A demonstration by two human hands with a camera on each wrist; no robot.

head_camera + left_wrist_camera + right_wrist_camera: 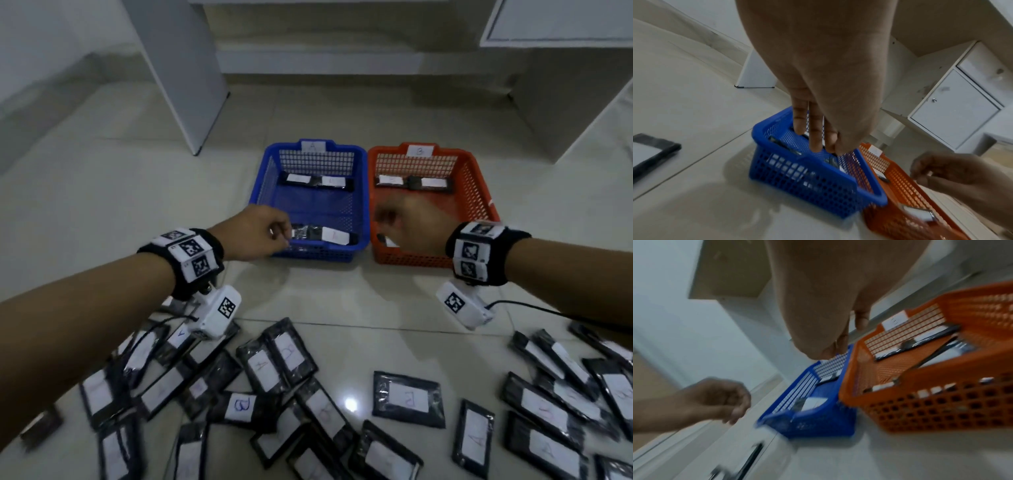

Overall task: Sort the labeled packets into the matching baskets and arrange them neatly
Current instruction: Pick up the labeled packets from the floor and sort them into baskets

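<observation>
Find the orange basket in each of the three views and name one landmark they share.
Head: orange basket, right of centre, behind the right hand.
Left wrist: lower right.
Right wrist: right side, large and near.
Shared landmark: the blue basket touching its left side.

Baskets: two are seen, one blue basket (260, 178) and one orange basket (479, 185).
Packets in blue: three (323, 234).
Packets in orange: at least three (430, 183).
Floor packets (407, 399): over twenty, not exactly countable.
Hands: two.

Dim, cool light; floor (351, 404) glare spot; heavy right-wrist motion blur; bowed wide-angle edges.
</observation>
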